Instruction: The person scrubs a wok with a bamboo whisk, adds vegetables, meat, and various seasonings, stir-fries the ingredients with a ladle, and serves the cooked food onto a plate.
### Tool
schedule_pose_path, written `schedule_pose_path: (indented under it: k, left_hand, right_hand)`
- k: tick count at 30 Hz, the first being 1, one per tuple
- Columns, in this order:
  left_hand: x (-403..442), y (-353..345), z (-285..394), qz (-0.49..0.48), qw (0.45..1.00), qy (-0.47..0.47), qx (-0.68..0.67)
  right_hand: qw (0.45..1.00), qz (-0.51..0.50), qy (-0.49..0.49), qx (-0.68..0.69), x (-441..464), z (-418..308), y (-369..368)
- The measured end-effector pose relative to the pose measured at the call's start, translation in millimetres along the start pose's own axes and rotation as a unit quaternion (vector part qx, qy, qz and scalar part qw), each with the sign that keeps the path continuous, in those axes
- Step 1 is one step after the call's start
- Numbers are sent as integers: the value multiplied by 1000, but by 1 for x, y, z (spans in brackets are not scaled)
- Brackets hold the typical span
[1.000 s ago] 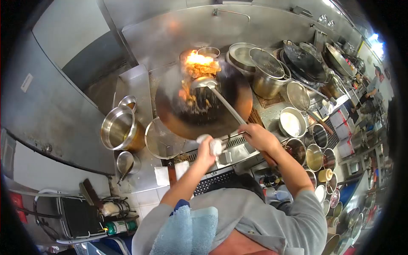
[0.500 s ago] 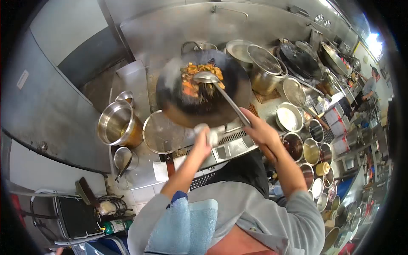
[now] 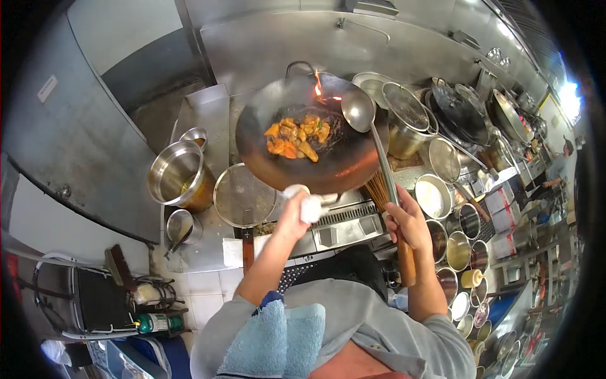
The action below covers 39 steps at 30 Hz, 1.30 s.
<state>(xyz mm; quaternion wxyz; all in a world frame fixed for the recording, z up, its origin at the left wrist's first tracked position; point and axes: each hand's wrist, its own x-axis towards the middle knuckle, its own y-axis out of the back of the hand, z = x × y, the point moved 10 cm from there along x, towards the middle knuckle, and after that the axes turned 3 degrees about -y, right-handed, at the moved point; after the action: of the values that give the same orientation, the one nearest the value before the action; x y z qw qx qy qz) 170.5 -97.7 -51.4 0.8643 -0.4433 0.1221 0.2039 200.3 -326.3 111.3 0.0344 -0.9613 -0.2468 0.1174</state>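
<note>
A large dark wok (image 3: 347,148) sits over the stove with orange-brown food pieces (image 3: 298,138) gathered in its middle. Small flames (image 3: 318,85) rise at its far side. My left hand (image 3: 293,220) is closed around a white cloth (image 3: 310,209) at the wok's near edge, where the cloth hides whatever handle is under it. My right hand (image 3: 410,221) grips a long ladle (image 3: 379,142) by its lower shaft, above the wooden end. The ladle's bowl is over the wok's far right side, apart from the food, and no food shows on it.
To the left stand a tall metal pot (image 3: 180,177), a round strainer (image 3: 245,196) and a small pot (image 3: 184,227). On the right are a bamboo brush (image 3: 377,189), a pot with a strainer on top (image 3: 404,142), a white-filled bowl (image 3: 432,197) and several seasoning containers (image 3: 459,251).
The ladle has lifted off the food and swung right, its handle now steeper. My right hand has moved right and down. Flames have appeared at the wok's far side, and the view has shifted slightly.
</note>
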Motion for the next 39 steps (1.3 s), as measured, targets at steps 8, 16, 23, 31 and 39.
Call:
schedule_pose_path:
  k: [8,16,23,31,39]
  left_hand:
    - [3,-2,6,27,980,-94,172]
    - [-7,-11,-59,70,996,41,47]
    - [6,-3,-68,57,997,55,20]
    - [21,8,-50,-33,990,95,97]
    - [-58,35,-24,-174,965,158,117]
  right_hand:
    - [912,-100,-174,359,25,45,-63]
    - [640,-217,-312,668,26,39,-66]
    - [557,-267,-279,736,-11,48,-38]
    - [860,-127,-164,466,-15,90,-36]
    - [823,-40,-40,566,-144,98,-73]
